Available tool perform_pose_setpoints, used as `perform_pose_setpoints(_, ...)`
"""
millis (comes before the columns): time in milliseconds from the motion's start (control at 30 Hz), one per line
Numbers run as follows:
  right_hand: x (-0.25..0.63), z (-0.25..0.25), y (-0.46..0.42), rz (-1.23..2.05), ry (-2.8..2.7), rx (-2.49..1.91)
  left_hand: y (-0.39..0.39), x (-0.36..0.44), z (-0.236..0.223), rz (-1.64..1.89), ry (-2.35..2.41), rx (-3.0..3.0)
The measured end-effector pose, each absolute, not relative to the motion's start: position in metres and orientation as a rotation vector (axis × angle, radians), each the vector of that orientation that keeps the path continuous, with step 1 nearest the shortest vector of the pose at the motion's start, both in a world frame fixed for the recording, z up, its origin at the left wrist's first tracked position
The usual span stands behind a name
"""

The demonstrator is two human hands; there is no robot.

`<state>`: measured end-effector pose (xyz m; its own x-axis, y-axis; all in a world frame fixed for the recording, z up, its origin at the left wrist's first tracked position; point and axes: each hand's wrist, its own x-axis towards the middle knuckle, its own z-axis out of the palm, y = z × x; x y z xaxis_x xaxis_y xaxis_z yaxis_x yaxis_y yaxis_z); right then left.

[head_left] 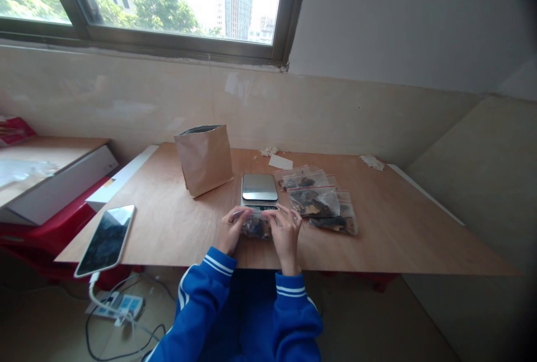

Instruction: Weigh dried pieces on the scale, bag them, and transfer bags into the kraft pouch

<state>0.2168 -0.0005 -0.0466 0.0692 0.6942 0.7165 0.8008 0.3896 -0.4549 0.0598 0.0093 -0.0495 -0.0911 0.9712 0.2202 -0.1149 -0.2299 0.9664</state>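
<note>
At the lower middle of the frame, the left hand (230, 230) and right hand (286, 233) grasp a zip bag (256, 226) of dark pieces between their fingers (272, 216), just before a digital scale (259, 191) on the wooden worktop (390, 227).

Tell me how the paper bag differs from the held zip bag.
The paper bag is opaque brown; the zip bag is clear, showing dark pieces. The paper bag stands on the table; the zip bag is held by the left hand and right hand. It also looks larger than the zip bag. Both are bags.
</note>
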Motion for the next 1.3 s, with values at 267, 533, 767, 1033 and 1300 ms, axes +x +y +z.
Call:
perform_pose_setpoints(267,0.235,-0.055,0.004,0.115,-1.504,-1.359,0.013,0.06,-0.053,1.482,1.037,0.988)
perform_pose_setpoints(533,0.23,-0.062,0.007,0.822,-0.937,-1.186,0.018,0.059,-0.058,1.461,0.938,0.826)
perform_pose_setpoints(767,0.291,-0.052,0.02,0.604,-0.734,-1.298,0.016,0.059,-0.059,1.403,1.083,1.114)
perform_pose_setpoints(1033,0.373,-0.057,0.033,-0.247,-0.988,-1.704,0.052,0.017,-0.071,1.91,1.837,1.244)
perform_pose_setpoints(1300,0.327,-0.081,0.025,-0.448,-1.505,-1.707,0.108,-0.075,-0.064,1.527,2.238,1.269)
